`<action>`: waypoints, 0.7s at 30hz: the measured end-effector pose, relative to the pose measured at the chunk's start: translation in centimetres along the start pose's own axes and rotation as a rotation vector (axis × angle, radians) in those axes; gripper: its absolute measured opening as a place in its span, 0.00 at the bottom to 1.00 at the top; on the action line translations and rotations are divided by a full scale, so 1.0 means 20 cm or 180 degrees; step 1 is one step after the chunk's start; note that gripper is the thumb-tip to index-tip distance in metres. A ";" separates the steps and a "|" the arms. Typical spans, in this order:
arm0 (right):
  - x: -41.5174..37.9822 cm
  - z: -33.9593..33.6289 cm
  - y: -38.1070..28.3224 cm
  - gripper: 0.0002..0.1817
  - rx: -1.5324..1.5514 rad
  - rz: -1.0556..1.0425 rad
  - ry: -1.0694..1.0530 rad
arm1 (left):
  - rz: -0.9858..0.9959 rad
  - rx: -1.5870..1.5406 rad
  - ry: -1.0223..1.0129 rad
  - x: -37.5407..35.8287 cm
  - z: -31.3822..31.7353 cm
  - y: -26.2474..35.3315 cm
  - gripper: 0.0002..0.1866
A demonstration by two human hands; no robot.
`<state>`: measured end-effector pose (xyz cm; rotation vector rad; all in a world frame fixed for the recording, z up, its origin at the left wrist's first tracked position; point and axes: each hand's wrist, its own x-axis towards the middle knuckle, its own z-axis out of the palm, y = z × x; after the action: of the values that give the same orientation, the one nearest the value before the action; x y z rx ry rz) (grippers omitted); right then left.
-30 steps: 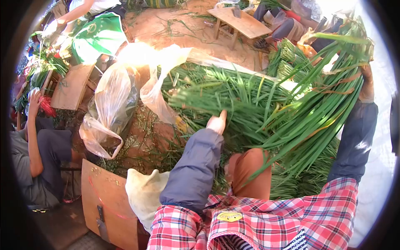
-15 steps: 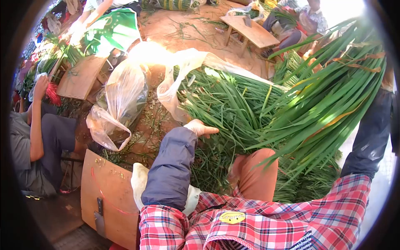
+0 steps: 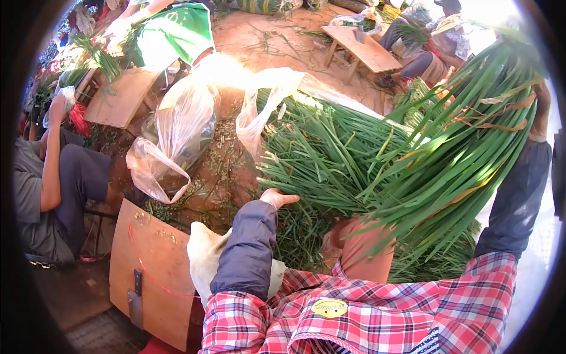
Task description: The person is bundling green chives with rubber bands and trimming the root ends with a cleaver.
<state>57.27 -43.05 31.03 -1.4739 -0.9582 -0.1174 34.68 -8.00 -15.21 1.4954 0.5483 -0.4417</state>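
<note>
My right hand (image 3: 539, 112), raised at the far right, is closed round a large bunch of garlic chives (image 3: 460, 147). Its long green leaves hang down to the left, and a few are yellow or dried. The fingers are mostly hidden behind the leaves. My left hand (image 3: 279, 198) is low at the near edge of a pile of garlic chives (image 3: 336, 141) lying on a plastic sheet. One digit points right, nothing shows in its grasp, and the other fingers are partly hidden. My knee is under the hanging leaf tips.
A wooden board (image 3: 156, 265) with a knife (image 3: 136, 298) stands at lower left. Beyond it lies a clear plastic bag (image 3: 177, 135). A person (image 3: 47, 183) sits at left; others sit farther back by low wooden benches (image 3: 365, 50). Leaf scraps litter the floor.
The view has shifted slightly. The bunch in my right hand has swung a little down and left, and more of that hand shows. My left hand sits slightly farther left and lower.
</note>
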 end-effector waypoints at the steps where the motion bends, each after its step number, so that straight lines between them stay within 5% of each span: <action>1: -0.01 0.00 0.01 0.23 0.0039 0.0043 0.0009 | -0.0120 -0.0472 0.0041 0.01 0.02 -0.04 0.36; 4: -0.06 0.01 0.02 0.24 0.0189 0.0201 0.0014 | -0.0178 -0.2380 0.0357 0.12 0.13 -0.24 0.43; 7: -0.13 0.00 0.04 0.24 0.0461 0.0375 0.0000 | 0.0831 -0.4138 0.0886 0.28 0.37 -0.27 0.33; 10: -0.21 0.02 0.08 0.25 0.0733 0.0598 -0.0039 | 0.0858 -0.4718 0.1241 0.53 0.44 -0.34 0.28; 15: -0.32 0.00 0.17 0.26 0.1004 0.0820 0.0065 | 0.1428 -0.3666 0.2392 0.41 0.50 -0.08 0.33; 17: -0.36 0.01 0.20 0.27 0.1094 0.0856 0.0075 | 0.1758 -0.3100 0.2230 0.21 0.57 0.17 0.47; 21: -0.38 -0.04 0.24 0.29 0.0884 0.0858 0.0018 | 0.1723 -0.1366 0.2260 0.09 0.68 0.37 0.58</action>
<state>55.69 -46.63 22.94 -1.3285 -0.7301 0.2007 41.57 -21.15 -10.36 1.2833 0.6971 0.6234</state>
